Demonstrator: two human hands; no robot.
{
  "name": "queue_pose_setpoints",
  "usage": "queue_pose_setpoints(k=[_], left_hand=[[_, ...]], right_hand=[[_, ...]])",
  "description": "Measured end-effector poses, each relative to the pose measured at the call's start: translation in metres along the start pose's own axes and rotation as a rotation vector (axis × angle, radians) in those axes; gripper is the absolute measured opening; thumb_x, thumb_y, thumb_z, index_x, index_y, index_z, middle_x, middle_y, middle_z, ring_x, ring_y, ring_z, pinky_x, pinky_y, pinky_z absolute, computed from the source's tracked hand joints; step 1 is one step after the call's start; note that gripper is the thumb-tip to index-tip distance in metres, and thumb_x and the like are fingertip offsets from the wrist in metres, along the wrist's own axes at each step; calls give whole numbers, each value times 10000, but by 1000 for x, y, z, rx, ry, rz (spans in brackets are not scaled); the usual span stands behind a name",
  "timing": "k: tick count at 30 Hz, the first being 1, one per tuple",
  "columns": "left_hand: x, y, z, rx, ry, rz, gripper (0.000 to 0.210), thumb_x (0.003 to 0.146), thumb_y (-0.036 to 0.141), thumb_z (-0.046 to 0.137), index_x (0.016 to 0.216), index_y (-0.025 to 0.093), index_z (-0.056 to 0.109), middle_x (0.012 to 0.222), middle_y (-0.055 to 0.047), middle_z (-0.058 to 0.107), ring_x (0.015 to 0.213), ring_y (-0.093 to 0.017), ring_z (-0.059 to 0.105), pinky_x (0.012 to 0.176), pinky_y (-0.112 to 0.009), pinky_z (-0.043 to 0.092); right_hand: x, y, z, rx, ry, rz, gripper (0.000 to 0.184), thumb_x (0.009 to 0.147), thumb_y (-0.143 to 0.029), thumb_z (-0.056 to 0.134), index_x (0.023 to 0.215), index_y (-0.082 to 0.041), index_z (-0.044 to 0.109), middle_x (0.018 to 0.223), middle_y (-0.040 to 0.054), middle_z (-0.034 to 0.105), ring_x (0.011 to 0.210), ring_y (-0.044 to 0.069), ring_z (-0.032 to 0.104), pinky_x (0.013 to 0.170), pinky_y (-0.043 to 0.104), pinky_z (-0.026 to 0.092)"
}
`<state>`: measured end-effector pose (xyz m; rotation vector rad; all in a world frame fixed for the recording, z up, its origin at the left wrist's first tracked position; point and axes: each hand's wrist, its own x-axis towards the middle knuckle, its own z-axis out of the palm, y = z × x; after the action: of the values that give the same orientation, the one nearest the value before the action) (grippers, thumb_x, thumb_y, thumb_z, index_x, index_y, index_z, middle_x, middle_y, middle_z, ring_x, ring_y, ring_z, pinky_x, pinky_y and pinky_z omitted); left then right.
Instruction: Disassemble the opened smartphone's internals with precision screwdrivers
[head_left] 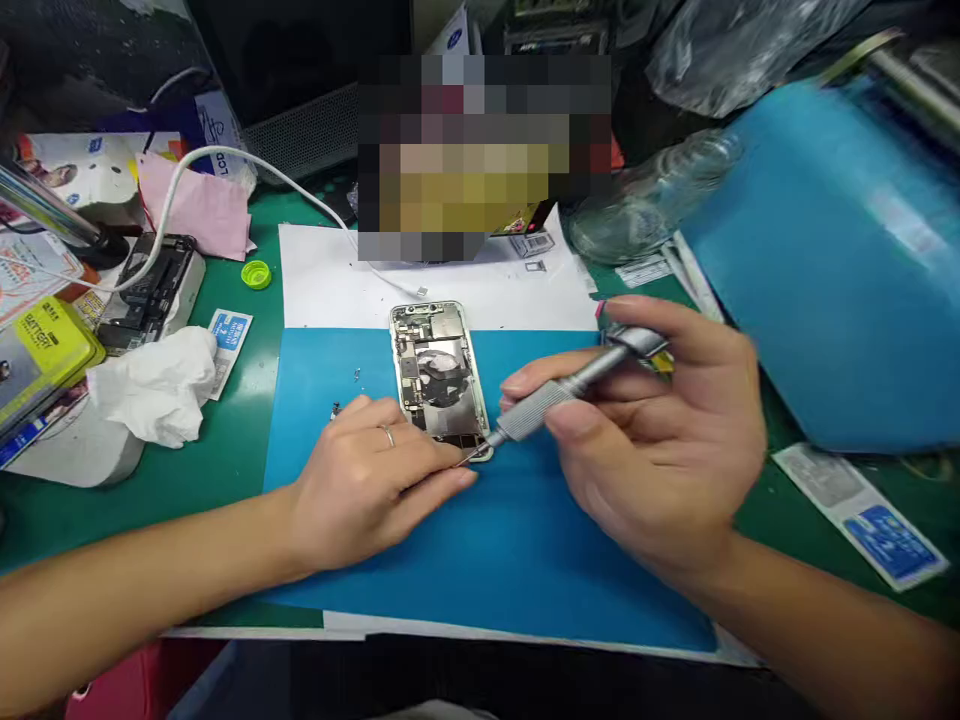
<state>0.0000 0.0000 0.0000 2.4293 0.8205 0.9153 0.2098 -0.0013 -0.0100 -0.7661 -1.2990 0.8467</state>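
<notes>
An opened smartphone (442, 375) lies face up on a blue mat (480, 560), its circuit board and inner parts bare. My right hand (660, 430) is closed around a silver precision screwdriver (529, 412) with a knurled grip. The screwdriver slants down to the left, and its thin tip meets the phone's bottom edge. My left hand (375, 480), with a ring on one finger, rests at the phone's lower left. Its thumb and index finger are pinched together beside the screwdriver tip; what lies between them is hidden. Tiny parts (335, 410) lie left of the phone.
White paper (322, 275) lies behind the phone. On the left are a crumpled tissue (161, 385), another opened device (150, 290), a yellow battery box (49, 345) and a green cap (256, 275). A clear bottle (645, 205) and large blue sheet (825, 290) stand right.
</notes>
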Motion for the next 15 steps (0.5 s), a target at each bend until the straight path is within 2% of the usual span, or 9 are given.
queue_pose_setpoints(k=[6,15], left_hand=[[0,0,-2,-4,0,-1,124,1030,258,683,962,180,751,840,29,795,702,-137,573,669,-333,383],[1,2,-2,8,-3,-22,145,1027,275,694,932,189,761,804,29,791,686,-135,564,664,-339,374]], right_hand=[[-2,0,0,-58,2,-29,515,916,-167,774,1374,-364,644,952,-6,800,709,184,747,454,278,552],[0,0,-2,-98,-43,-75,526,929,-144,749,1404,-330,622,949,10,792,746,187,763,480,264,575]])
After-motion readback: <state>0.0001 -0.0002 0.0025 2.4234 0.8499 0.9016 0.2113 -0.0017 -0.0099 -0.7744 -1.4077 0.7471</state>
